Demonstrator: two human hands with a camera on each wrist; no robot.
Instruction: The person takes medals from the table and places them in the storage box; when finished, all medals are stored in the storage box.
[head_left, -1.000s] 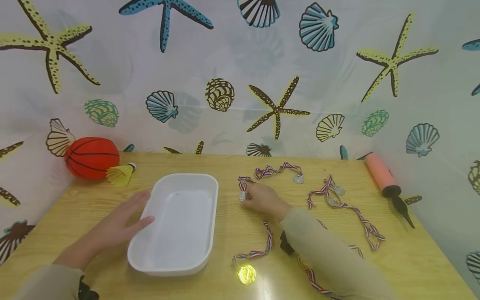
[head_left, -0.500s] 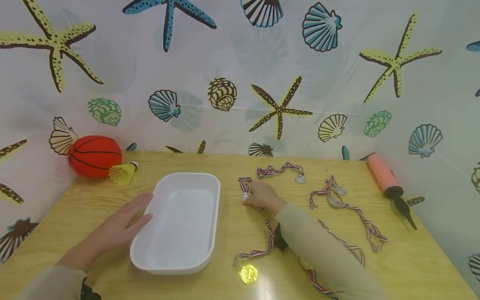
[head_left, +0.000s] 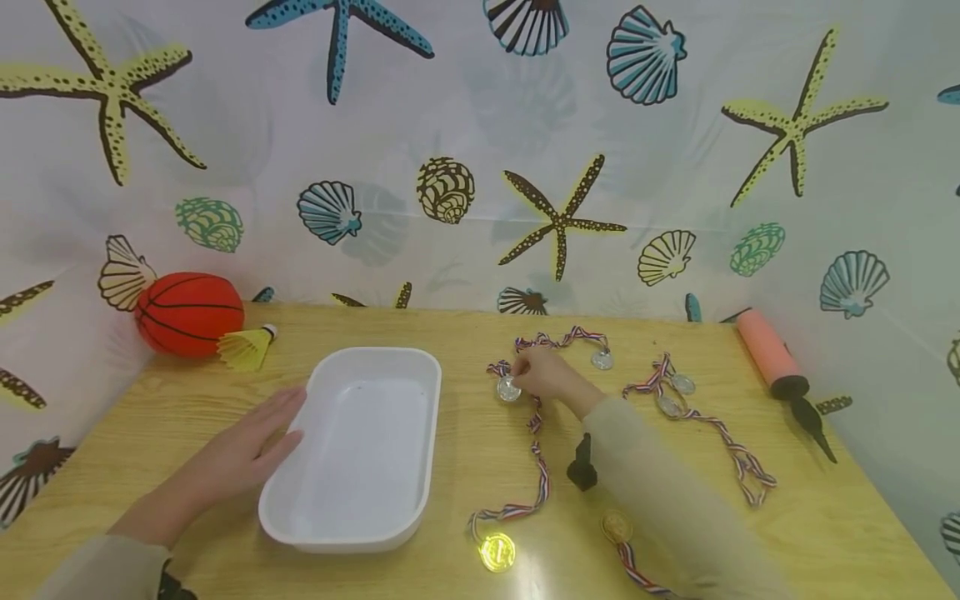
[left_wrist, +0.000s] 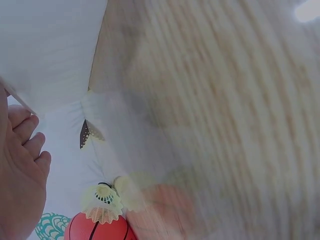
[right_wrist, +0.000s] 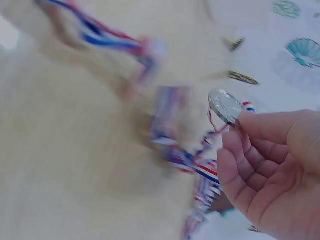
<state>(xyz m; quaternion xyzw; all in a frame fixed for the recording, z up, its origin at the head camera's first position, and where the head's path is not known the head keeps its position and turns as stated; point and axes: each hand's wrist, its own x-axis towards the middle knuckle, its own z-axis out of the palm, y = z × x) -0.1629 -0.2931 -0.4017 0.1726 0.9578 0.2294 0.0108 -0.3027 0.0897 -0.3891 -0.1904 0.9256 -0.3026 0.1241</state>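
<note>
My right hand [head_left: 547,375] pinches a silver medal [head_left: 508,388] by its edge, between thumb and fingertips. In the right wrist view the medal [right_wrist: 225,106] is tilted, and its striped ribbon [right_wrist: 172,150] trails below, partly blurred. A white plastic tray [head_left: 352,450] stands left of it, with bare floor showing inside. My left hand [head_left: 243,442] rests against the tray's left rim, its fingers extended. Just behind the right hand lies another silver medal [head_left: 602,360] on a twisted ribbon. A gold medal [head_left: 497,552] lies nearer, to the tray's right.
Two silver medals [head_left: 671,406] with tangled ribbons lie to the right. A second gold medal [head_left: 617,527] lies beside the right forearm. An orange hand pump [head_left: 771,354] is at the right edge. A red basketball [head_left: 190,315] and yellow shuttlecock [head_left: 246,348] sit back left.
My right hand has moved slightly right, drawing the silver medal along with its ribbon off its earlier spot. The left hand and the tray have stayed nearly still.
</note>
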